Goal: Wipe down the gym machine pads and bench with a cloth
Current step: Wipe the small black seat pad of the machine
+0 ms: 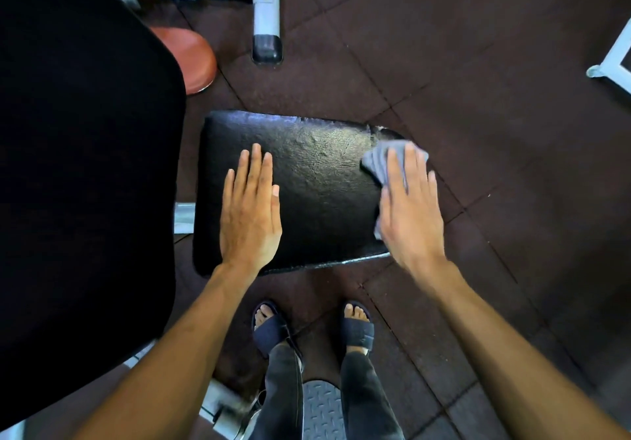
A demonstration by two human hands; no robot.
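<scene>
A black, cracked leather seat pad (317,180) lies below me in the middle of the view. My left hand (251,210) rests flat on its left part, fingers together, holding nothing. My right hand (409,210) presses a grey striped cloth (377,163) onto the pad's right edge; the cloth shows above and left of my fingers. A large black back pad (78,173) fills the left side, tilted up beside the seat.
A reddish round pad (191,57) sits behind the back pad. White machine frame legs (266,12) stand at the top, another white frame (614,60) at the right edge. My sandalled feet (355,327) stand on dark rubber floor tiles beside a metal footplate (321,409).
</scene>
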